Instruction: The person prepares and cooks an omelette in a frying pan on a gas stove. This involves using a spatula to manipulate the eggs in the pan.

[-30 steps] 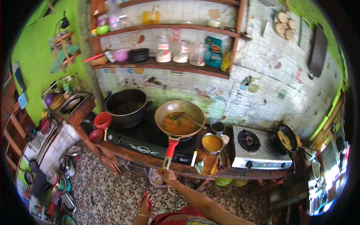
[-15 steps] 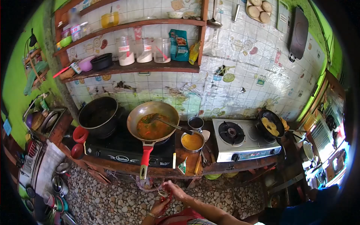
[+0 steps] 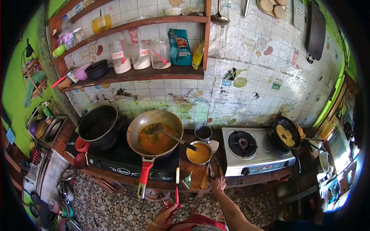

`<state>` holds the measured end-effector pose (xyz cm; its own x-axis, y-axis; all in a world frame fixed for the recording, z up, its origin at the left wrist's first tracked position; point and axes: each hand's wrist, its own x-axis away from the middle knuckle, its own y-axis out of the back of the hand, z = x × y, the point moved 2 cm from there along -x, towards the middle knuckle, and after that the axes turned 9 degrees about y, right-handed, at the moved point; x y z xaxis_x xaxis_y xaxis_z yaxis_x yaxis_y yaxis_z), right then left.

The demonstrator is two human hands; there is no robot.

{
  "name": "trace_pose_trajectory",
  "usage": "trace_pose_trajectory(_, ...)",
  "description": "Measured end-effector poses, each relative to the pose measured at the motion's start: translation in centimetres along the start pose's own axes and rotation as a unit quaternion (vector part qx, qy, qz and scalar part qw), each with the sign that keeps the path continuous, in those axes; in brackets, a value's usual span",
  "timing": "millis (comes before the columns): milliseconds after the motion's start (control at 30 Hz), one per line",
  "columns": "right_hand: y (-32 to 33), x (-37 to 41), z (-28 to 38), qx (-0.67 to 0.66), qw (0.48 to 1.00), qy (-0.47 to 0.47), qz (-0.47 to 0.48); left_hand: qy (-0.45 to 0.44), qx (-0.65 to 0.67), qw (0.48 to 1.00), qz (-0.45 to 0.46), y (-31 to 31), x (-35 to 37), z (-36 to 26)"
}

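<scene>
My left hand [image 3: 165, 213] is closed around slender red chilies [image 3: 177, 195], one pointing up, below the counter edge. At that edge my right hand [image 3: 218, 186] has its fingers bunched beside the scissors [image 3: 211, 172] and other utensils; what they grip, if anything, is hidden. A wide pan [image 3: 133, 129] with a red handle stands on the black stove [image 3: 111, 163], holding reddish-orange stew [image 3: 156, 143] with a ladle [image 3: 171, 136] resting in it. Right of it sits a small metal pot of yellow-orange sauce [image 3: 199, 154], and a small printed packet [image 3: 187, 179] lies in front.
A large black pot [image 3: 98, 127] stands left of the pan. On the right, a silver stove [image 3: 246, 169] carries a small frying pan [image 3: 284, 133] with yellow food. A dark cup [image 3: 203, 133] is behind the sauce pot. Jars [image 3: 120, 57] line the wall shelf above.
My hands were together over the red chilies; now my right hand has moved right and up to the counter edge. My left hand keeps the chilies. The view has shifted slightly.
</scene>
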<state>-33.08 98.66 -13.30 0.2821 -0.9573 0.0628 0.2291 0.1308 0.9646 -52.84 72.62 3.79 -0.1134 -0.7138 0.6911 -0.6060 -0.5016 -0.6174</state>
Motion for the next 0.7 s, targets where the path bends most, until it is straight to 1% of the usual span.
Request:
trace_pose_trajectory(67,-0.5,0.5,0.3,0.08,0.988,0.058,-0.117,-0.019,-0.005,1.0,0.015,-1.2,0.1,-0.7)
trace_pose_trajectory(100,1.4,0.1,1.3,0.034,0.998,0.007,-0.045,-0.025,-0.026,0.999,0.021,-1.5,0.0,-1.0)
trace_pose_trajectory(167,1.8,-0.3,1.1,0.024,0.999,0.019,-0.038,-0.049,-0.03,0.998,0.026,-2.2,-0.1,-1.4)
trace_pose_trajectory(200,1.8,-0.7,1.1,0.016,0.999,0.034,-0.029,-0.074,-0.03,0.996,0.03,-3.8,0.8,-2.2)
trace_pose_trajectory(233,2.0,-1.3,0.9,0.003,1.0,0.025,-0.004,-0.077,-0.016,0.997,-0.011,-5.7,1.7,-2.8)
trace_pose_trajectory(267,3.1,-1.8,1.2,0.02,0.999,0.017,0.037,-0.095,-0.01,0.995,-0.013,-6.0,2.2,-3.2)
trace_pose_trajectory(300,3.6,-2.8,1.0,0.009,0.992,-0.028,0.124,-0.133,-0.058,0.989,0.025,-6.5,2.4,-3.8)
trace_pose_trajectory(333,6.8,-2.6,2.2,0.021,0.985,-0.043,0.163,-0.169,-0.108,0.978,0.061,-7.0,2.5,-4.3)
trace_pose_trajectory(367,6.4,-3.3,1.2,0.01,0.977,-0.049,0.206,-0.187,-0.102,0.975,0.058,-7.3,2.8,-4.8)
trace_pose_trajectory(400,6.6,-3.6,0.3,-0.034,0.977,-0.05,0.207,-0.209,-0.097,0.971,0.066,-7.7,3.1,-5.1)
trace_pose_trajectory(433,5.6,-4.3,-0.9,-0.093,0.979,-0.065,0.17,-0.229,-0.092,0.966,0.074,-7.9,3.4,-5.4)
trace_pose_trajectory(467,4.7,-5.4,-2.4,-0.09,0.98,-0.054,0.169,-0.245,-0.087,0.962,0.082,-8.0,3.5,-5.6)
trace_pose_trajectory(500,3.3,-6.2,-4.2,-0.154,0.929,-0.079,0.326,-0.294,-0.155,0.942,0.046,-7.8,3.4,-6.5)
trace_pose_trajectory(533,2.0,-6.3,-6.0,-0.211,0.848,-0.104,0.474,-0.299,-0.149,0.941,0.044,-7.5,4.2,-6.6)
trace_pose_trajectory(567,1.3,-6.2,-8.1,-0.205,0.848,-0.101,0.477,-0.314,-0.161,0.936,-0.023,-8.6,6.7,-7.7)
trace_pose_trajectory(600,0.9,-5.2,-9.6,-0.354,0.778,-0.149,0.497,-0.325,-0.174,0.925,-0.091,-9.2,8.6,-8.7)
trace_pose_trajectory(633,0.6,-4.4,-10.2,-0.493,0.686,-0.19,0.501,-0.329,-0.172,0.924,-0.093,-9.2,9.3,-9.6)
trace_pose_trajectory(667,0.7,-3.3,-10.5,-0.492,0.687,-0.184,0.502,-0.322,-0.131,0.929,-0.125,-9.0,9.8,-10.4)
trace_pose_trajectory(700,1.0,-1.5,-10.5,-0.627,0.584,-0.146,0.494,-0.312,-0.088,0.933,-0.157,-8.6,10.3,-10.8)
